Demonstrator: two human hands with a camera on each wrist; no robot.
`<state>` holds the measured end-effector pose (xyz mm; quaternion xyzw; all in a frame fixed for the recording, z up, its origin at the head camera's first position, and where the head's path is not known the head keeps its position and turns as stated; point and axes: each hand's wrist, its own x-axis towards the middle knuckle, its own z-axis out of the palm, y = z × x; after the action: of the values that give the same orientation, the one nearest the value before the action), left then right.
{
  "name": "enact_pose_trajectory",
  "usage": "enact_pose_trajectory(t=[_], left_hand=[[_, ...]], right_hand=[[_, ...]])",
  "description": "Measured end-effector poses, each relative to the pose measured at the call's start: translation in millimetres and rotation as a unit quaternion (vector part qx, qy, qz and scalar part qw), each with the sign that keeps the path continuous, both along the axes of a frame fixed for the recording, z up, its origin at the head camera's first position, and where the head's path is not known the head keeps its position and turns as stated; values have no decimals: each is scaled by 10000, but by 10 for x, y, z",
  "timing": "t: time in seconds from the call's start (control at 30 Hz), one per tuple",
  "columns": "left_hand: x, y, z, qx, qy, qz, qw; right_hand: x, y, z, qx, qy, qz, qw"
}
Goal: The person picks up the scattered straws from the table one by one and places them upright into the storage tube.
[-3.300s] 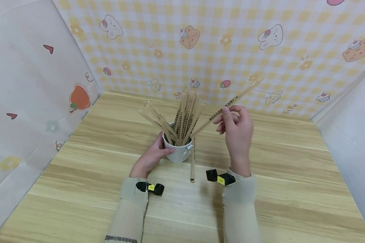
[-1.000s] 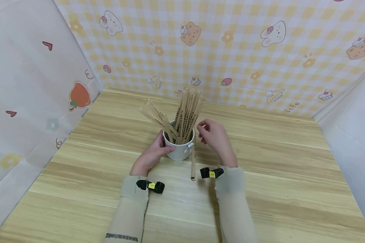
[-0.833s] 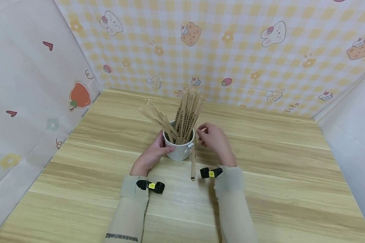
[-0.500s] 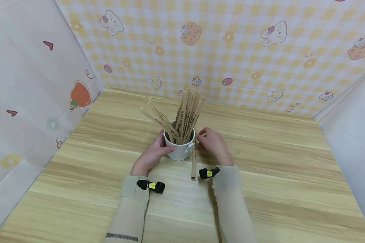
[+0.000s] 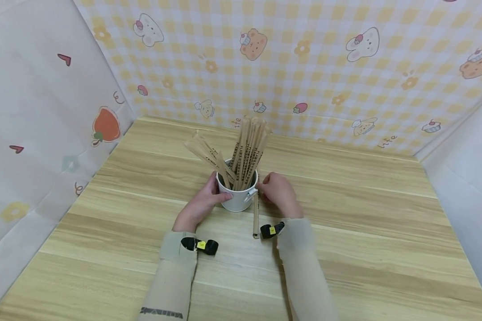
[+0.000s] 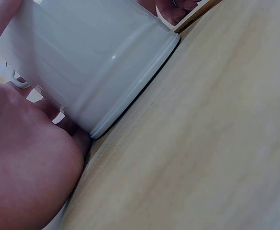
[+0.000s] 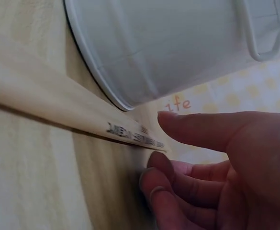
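A small white bucket (image 5: 236,203) stands upright, full of several paper-wrapped straws (image 5: 245,156) that lean out in two bunches. My left hand (image 5: 201,205) grips its left side, with the thumb across the front; the left wrist view shows the palm (image 6: 29,158) against the bucket wall (image 6: 96,62). One more wrapped straw (image 5: 256,218) lies on the table along the bucket's right side. Over its far part is my right hand (image 5: 279,191). In the right wrist view a gap shows between thumb and bent fingers (image 7: 161,191), close to the straw (image 7: 58,96).
Under everything is a wood-grain table (image 5: 365,249). A yellow checked cloth backdrop (image 5: 317,67) rises at the table's back edge, and a pale sheet (image 5: 36,111) stands on the left. The bucket's wire handle (image 7: 262,52) sticks out on its right side.
Earlier my right hand held a straw up at a slant beside the bucket; that straw is no longer in it. The hand has lowered leftward to the lying straw. My left hand stays put.
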<state>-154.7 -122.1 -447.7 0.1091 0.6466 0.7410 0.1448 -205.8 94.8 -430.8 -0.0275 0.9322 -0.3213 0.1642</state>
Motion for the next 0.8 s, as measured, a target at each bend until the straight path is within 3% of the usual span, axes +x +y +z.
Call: enact_pose_trajectory(t=[0.3, 0.8], left_hand=[[86, 29, 192, -111, 66, -13, 9999], [86, 34, 194, -128, 31, -4, 9999]], right_hand=[[4, -63, -34, 293, 209, 37, 9993], [33, -105, -13, 586, 334, 319, 9972]])
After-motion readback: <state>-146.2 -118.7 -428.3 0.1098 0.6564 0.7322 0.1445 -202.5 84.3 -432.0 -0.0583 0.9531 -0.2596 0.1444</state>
